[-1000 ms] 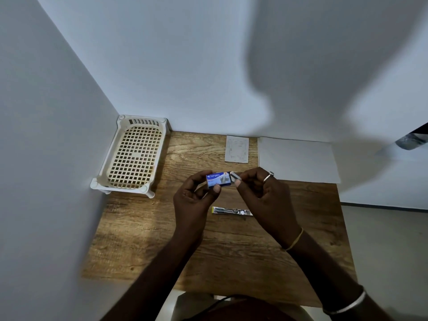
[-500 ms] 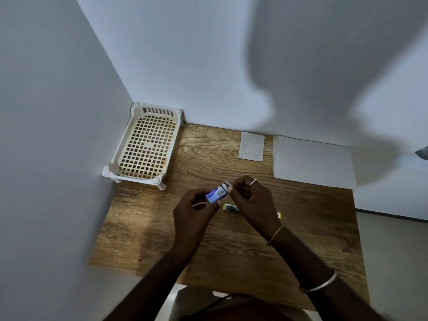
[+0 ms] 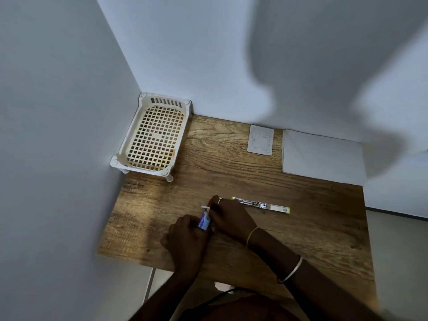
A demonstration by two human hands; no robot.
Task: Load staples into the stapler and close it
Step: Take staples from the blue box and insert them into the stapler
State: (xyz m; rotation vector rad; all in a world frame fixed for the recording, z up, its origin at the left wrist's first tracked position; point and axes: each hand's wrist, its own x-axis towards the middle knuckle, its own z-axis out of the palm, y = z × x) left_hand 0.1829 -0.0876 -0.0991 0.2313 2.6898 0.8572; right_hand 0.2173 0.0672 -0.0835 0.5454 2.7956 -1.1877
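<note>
Left hand (image 3: 185, 237) clamped on blue staple box (image 3: 204, 222), right hand (image 3: 231, 216) pinching staple strip (image 3: 205, 207) above it.

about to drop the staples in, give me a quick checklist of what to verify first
1. Stapler opened flat on the table: ok.
2. Staple strip out of the box: ok, pinched in the right hand.
3. Box secured: ok, left hand has a grip on it.
4. Strip whole and straight: cannot tell, too small.
5. Stapler channel empty: cannot tell.
6. Path to the stapler clear: ok, bare wood between.
</note>
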